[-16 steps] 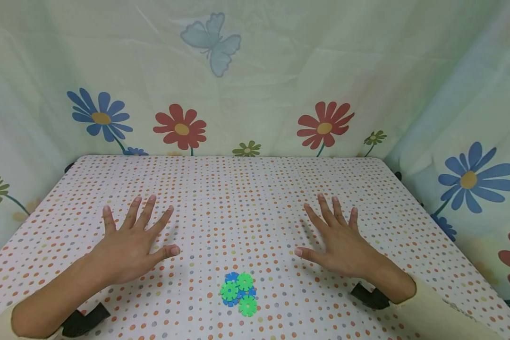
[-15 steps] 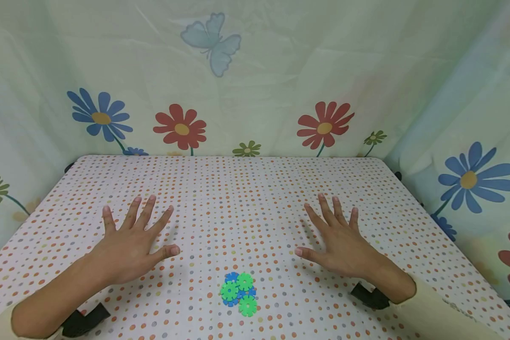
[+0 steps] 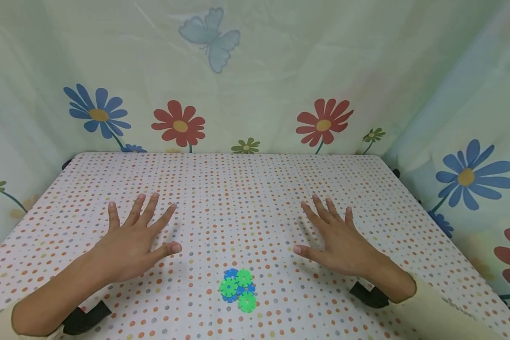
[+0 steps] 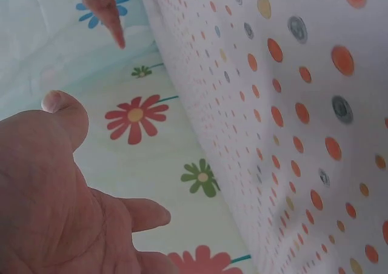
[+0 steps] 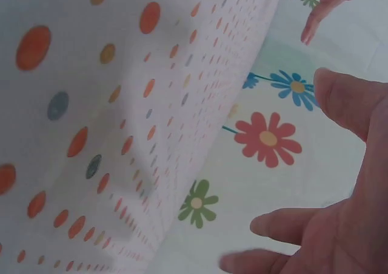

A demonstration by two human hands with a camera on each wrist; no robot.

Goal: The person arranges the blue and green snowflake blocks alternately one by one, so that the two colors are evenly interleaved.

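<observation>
A small cluster of notched plastic discs lies near the front middle of the table, green ones such as the green disc (image 3: 247, 301) partly covering blue ones such as the blue disc (image 3: 231, 273). To the left of the cluster, my left hand (image 3: 131, 248) hovers over the table with fingers spread and holds nothing. My right hand (image 3: 340, 245) is held the same way on the other side, palm down and apart from the discs. Both wrist views show bare palms and extended fingers above the cloth.
A white cloth with coloured dots covers the table (image 3: 238, 189). Behind it and at both sides hangs a pale curtain (image 3: 272, 56) printed with flowers and a butterfly. A black strap piece (image 3: 87, 317) sits under the left wrist, another black strap piece (image 3: 369, 295) under the right.
The head view has tilted slightly, so the table and curtain appear a little higher. The fingers of both hands have shifted slightly inward; the discs lie in the same arrangement.
</observation>
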